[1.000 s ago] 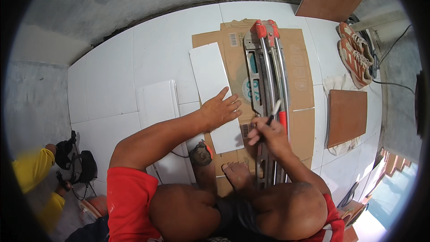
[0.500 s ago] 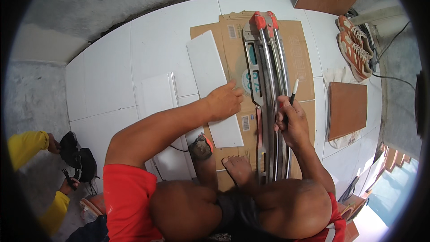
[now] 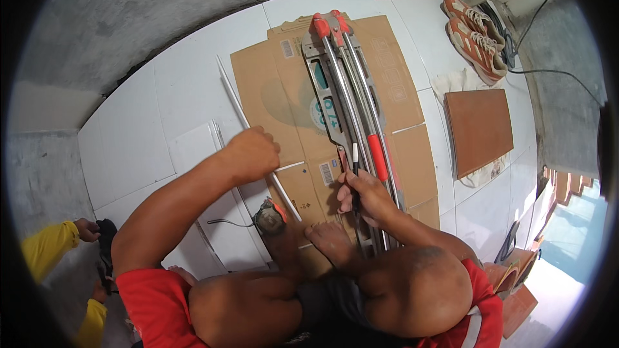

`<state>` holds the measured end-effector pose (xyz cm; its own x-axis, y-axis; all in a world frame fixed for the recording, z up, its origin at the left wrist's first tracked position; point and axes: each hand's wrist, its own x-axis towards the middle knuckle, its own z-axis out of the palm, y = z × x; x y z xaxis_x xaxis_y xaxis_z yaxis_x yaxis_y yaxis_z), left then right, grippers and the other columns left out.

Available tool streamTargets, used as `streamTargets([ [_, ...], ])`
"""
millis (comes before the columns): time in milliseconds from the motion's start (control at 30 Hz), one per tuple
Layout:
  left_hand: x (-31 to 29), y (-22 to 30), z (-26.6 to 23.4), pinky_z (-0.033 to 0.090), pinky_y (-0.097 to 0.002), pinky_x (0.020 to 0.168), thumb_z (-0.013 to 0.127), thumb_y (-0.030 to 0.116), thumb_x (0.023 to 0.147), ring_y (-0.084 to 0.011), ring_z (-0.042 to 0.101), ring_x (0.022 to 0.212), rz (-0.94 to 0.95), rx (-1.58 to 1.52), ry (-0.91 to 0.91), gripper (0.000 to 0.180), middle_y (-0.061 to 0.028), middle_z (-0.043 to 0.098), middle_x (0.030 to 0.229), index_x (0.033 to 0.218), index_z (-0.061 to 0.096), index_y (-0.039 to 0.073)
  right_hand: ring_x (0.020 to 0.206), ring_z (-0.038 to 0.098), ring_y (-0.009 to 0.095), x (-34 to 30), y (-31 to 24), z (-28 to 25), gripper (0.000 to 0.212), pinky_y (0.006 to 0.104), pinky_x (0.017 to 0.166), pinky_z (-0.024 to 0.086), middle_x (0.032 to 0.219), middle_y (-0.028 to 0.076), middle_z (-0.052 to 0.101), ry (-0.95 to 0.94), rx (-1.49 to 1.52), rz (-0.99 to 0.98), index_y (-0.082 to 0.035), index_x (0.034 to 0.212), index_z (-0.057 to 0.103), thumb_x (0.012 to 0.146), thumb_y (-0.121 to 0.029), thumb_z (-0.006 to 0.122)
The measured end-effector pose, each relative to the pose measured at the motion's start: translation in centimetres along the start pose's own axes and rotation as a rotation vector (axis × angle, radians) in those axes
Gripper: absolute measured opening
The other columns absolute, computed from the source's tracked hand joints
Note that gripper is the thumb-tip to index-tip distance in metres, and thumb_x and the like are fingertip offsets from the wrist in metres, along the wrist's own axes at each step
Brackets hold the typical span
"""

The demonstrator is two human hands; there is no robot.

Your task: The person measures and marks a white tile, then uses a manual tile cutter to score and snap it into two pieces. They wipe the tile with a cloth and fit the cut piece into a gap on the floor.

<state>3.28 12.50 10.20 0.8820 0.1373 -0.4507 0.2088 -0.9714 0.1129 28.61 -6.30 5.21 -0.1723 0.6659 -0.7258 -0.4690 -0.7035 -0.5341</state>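
My left hand [image 3: 253,153] is closed on the middle of a white tile strip [image 3: 230,86], which stands tilted on its long edge, so it shows as a thin line. Just right of it, a manual tile cutter [image 3: 334,84] with two metal rails and a red handle [image 3: 377,156] lies lengthwise on flattened cardboard [image 3: 271,84]. My right hand [image 3: 364,194] is beside the cutter's near part, fingers closed on a black marker [image 3: 355,154] whose white end points up. Next to my foot sits a round tape measure [image 3: 269,216].
White tiles [image 3: 193,148] lie stacked at left. Brown tiles [image 3: 480,132] rest on a cloth at right, near a pair of shoes [image 3: 474,38] and a cable [image 3: 554,71]. Another person's yellow sleeves [image 3: 51,248] and hands are at the lower left, by a black bag.
The white tile, flat on the cardboard before, is now tipped up on its edge in my left hand. My right hand has shifted left of the cutter's rails with the marker. The view has shifted.
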Motion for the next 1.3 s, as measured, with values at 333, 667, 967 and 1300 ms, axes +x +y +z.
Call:
streamTargets([
  [333, -6.4, -3.4, -7.8, 0.056, -0.0395, 0.084, 0.065, -0.004, 0.079, -0.0336, 0.068, 0.097, -0.197, -0.242, 0.622, 0.024, -0.0112, 0.07, 0.098, 0.1, 0.069, 0.009, 0.062, 0.064, 0.018, 1.1, 1.5, 0.5, 0.027, 0.0307, 0.061, 0.054, 0.082, 0.011, 0.066, 0.026, -0.04, 0.086, -0.002, 0.113, 0.054, 0.107, -0.027, 0.048],
  [667, -9.2, -2.4, -9.9, 0.051, -0.0268, 0.085, 0.071, 0.011, 0.096, -0.012, 0.067, 0.091, -0.576, -0.821, 1.244, 0.018, -0.005, 0.075, 0.099, 0.111, 0.072, 0.0, 0.068, 0.067, 0.022, 4.2, 4.7, 2.8, 0.026, 0.0331, 0.063, 0.056, 0.086, 0.013, 0.065, -0.097, -0.115, 0.183, 0.0, 0.114, 0.055, 0.107, -0.025, 0.051],
  [967, -7.8, -2.9, -8.5, 0.05, -0.0265, 0.084, 0.074, 0.024, 0.095, -0.0133, 0.066, 0.089, -0.882, -0.88, 1.377, 0.026, -0.0065, 0.073, 0.095, 0.106, 0.073, 0.0, 0.099, 0.068, 0.029, 3.5, 3.3, 4.3, 0.041, 0.039, 0.087, 0.054, 0.102, 0.017, 0.069, -0.358, -0.864, -0.16, 0.001, 0.127, 0.056, 0.103, -0.031, 0.058],
  [1300, -8.4, -4.4, -7.8, 0.054, -0.0354, 0.095, 0.06, 0.026, 0.104, -0.0195, 0.065, 0.106, -0.795, -1.215, 1.838, 0.04, -0.0155, 0.065, 0.117, 0.126, 0.056, -0.007, 0.11, 0.064, 0.019, 0.3, -6.2, 1.4, 0.039, 0.0331, 0.098, 0.05, 0.116, 0.012, 0.07, 0.268, -0.709, -0.585, 0.003, 0.129, 0.063, 0.101, -0.024, 0.063],
])
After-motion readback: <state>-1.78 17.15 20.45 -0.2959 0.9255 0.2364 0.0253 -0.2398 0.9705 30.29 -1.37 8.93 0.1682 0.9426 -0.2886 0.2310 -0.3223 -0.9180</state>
